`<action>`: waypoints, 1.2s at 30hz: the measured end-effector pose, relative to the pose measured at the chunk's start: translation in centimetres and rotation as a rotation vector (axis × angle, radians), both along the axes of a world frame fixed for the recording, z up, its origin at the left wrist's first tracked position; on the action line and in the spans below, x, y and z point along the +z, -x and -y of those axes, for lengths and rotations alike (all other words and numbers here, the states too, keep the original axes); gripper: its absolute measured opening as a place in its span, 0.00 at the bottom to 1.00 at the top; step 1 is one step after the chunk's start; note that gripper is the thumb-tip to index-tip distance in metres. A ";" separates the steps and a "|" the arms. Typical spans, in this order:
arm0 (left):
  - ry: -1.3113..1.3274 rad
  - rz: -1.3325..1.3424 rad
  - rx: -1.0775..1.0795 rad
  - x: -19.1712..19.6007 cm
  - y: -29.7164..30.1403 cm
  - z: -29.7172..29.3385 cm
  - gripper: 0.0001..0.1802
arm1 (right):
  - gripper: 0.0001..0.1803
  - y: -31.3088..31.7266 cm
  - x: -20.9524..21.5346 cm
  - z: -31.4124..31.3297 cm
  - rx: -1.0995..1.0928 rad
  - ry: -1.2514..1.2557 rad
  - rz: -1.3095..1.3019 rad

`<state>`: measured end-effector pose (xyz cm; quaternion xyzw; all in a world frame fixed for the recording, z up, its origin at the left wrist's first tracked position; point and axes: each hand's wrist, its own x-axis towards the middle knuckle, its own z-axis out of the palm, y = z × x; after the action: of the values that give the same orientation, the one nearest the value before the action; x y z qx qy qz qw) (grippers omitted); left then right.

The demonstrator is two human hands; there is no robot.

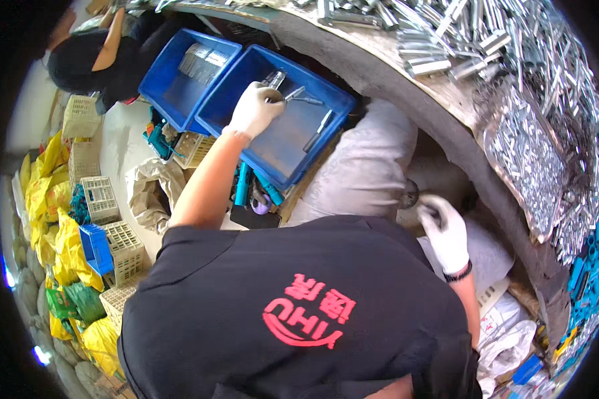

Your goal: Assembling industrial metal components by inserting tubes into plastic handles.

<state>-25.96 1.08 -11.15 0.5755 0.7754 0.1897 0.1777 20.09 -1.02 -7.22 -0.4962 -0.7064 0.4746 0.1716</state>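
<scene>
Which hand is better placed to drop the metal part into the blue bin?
Left. The left hand already holds a metal part above the blue bin. The right hand is low beside the grey sack, away from the bin.

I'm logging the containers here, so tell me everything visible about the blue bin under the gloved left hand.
The blue bin is a rectangular, open-topped tub that looks like plastic, sitting tilted beside a second blue bin. Its floor is mostly bare, with a few shiny metal pieces lying loose inside. The white-gloved left hand reaches over it, holding a small metal part. Its lower edge is near a pale sack.
</scene>
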 end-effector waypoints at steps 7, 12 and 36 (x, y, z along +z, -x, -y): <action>-0.205 0.138 -0.398 12.3 -14.7 5.0 0.07 | 0.31 8.0 4.1 -3.7 0.261 -0.581 -0.213; -0.253 0.195 -0.621 13.0 -19.3 4.4 0.07 | 0.17 5.7 4.5 -0.8 0.138 -0.300 -0.375; 0.599 1.028 -0.465 11.9 -24.8 3.6 0.17 | 0.11 -5.2 6.7 3.3 -0.363 -0.282 -0.019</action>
<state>-1.16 -2.55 0.71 0.4895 0.4656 0.1729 0.7167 25.29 -4.31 -0.55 -0.5819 -0.6633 0.3369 0.3285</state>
